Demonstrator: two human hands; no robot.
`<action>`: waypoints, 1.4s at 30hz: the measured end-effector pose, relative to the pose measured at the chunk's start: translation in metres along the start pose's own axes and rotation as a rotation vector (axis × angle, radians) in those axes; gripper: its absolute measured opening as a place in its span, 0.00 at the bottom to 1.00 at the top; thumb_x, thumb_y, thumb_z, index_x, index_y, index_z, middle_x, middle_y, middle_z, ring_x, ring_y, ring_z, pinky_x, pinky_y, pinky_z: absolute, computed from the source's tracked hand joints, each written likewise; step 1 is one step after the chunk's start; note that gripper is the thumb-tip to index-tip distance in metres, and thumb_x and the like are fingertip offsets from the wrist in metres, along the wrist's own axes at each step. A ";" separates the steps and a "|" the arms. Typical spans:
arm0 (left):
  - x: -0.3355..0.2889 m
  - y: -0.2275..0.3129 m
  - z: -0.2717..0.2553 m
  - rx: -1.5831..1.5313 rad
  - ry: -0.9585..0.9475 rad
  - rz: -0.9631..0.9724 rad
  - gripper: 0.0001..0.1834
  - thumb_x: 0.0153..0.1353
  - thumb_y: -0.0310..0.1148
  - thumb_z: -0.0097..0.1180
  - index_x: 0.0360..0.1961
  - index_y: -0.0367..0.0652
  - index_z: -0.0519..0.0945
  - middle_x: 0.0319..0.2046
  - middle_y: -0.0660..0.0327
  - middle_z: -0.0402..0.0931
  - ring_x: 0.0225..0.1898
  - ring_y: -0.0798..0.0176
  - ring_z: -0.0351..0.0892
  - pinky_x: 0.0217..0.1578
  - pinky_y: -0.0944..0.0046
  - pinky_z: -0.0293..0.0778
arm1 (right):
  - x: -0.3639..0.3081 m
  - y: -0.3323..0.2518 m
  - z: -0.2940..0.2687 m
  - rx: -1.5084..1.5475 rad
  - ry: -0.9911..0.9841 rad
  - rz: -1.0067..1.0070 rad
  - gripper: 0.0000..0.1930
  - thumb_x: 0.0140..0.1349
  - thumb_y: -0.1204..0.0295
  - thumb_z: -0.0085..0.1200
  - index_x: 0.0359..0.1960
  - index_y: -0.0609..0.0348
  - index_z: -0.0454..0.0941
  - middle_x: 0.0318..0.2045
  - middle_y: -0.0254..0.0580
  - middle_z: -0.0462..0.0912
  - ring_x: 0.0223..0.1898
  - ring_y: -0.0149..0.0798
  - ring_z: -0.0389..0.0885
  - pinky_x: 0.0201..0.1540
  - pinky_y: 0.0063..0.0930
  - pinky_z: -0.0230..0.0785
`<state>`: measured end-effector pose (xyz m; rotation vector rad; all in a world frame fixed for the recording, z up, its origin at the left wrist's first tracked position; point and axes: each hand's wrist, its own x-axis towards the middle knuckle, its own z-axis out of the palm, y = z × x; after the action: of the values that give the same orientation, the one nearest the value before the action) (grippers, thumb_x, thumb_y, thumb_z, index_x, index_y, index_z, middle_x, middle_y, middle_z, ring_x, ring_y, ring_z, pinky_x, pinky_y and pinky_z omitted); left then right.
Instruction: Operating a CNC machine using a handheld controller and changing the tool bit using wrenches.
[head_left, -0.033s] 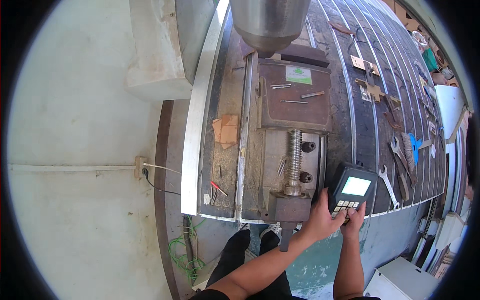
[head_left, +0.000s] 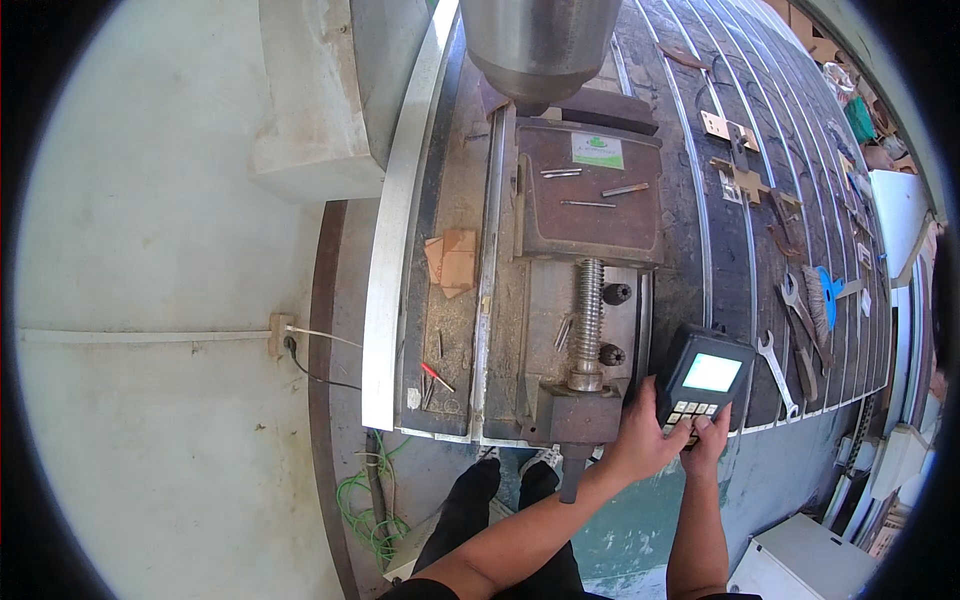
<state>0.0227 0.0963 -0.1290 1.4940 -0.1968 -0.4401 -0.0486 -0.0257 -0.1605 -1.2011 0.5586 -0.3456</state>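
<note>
A: Handheld controller (head_left: pixel 708 378), lie?
B: Long axis runs outward, tilted slightly right. Keypad (head_left: pixel 690 408) at near end, directly beneath both thumbs.
A: Fingers?
B: Left hand (head_left: pixel 641 437) and right hand (head_left: pixel 709 447) both grasp the casing, equally near. Key contact: cannot tell.
A: Site?
B: Near edge of slotted machine bed (head_left: pixel 680 285), between machine vise (head_left: pixel 590 228) and open-ended wrench (head_left: pixel 775 370).
</note>
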 end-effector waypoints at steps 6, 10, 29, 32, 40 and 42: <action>0.003 0.000 -0.002 0.014 -0.045 -0.052 0.28 0.48 0.34 0.55 0.48 0.34 0.60 0.34 0.43 0.74 0.37 0.40 0.75 0.36 0.52 0.70 | 0.001 -0.001 0.001 -0.011 0.004 0.006 0.39 0.46 0.65 0.55 0.60 0.61 0.50 0.48 0.41 0.67 0.47 0.36 0.71 0.48 0.27 0.65; 0.005 0.005 0.000 0.015 -0.027 -0.047 0.28 0.48 0.34 0.56 0.48 0.32 0.60 0.34 0.43 0.74 0.37 0.40 0.75 0.37 0.52 0.70 | 0.002 -0.007 0.000 -0.046 0.003 0.046 0.40 0.45 0.65 0.55 0.60 0.61 0.49 0.49 0.41 0.67 0.47 0.35 0.69 0.50 0.27 0.63; -0.035 0.001 0.040 -0.157 0.446 -0.255 0.36 0.47 0.30 0.60 0.55 0.35 0.55 0.46 0.56 0.66 0.48 0.64 0.66 0.51 0.62 0.63 | 0.053 -0.037 -0.007 -0.083 -0.791 0.248 0.44 0.47 0.77 0.52 0.59 0.67 0.32 0.52 0.52 0.61 0.53 0.41 0.64 0.57 0.36 0.54; -0.030 0.008 0.052 -0.216 0.616 -0.264 0.33 0.47 0.25 0.56 0.54 0.36 0.55 0.46 0.57 0.66 0.47 0.64 0.67 0.50 0.62 0.64 | 0.083 -0.046 0.008 -0.070 -0.964 0.194 0.43 0.48 0.75 0.54 0.60 0.66 0.36 0.53 0.54 0.62 0.55 0.44 0.63 0.57 0.35 0.55; 0.005 0.025 0.075 -0.188 0.735 -0.250 0.33 0.48 0.27 0.55 0.55 0.35 0.55 0.47 0.56 0.66 0.48 0.64 0.67 0.51 0.63 0.63 | 0.119 -0.044 0.006 -0.030 -1.013 0.207 0.43 0.46 0.75 0.54 0.60 0.66 0.38 0.49 0.56 0.67 0.50 0.47 0.70 0.52 0.35 0.61; 0.007 0.021 0.074 -0.176 0.742 -0.251 0.34 0.48 0.28 0.56 0.55 0.35 0.55 0.47 0.56 0.65 0.49 0.63 0.66 0.52 0.63 0.62 | 0.119 -0.038 0.005 -0.039 -1.002 0.218 0.43 0.46 0.76 0.54 0.59 0.67 0.38 0.48 0.54 0.67 0.50 0.47 0.70 0.53 0.35 0.61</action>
<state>0.0033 0.0260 -0.1029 1.4188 0.6044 -0.0735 0.0528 -0.0978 -0.1496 -1.1713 -0.1837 0.4553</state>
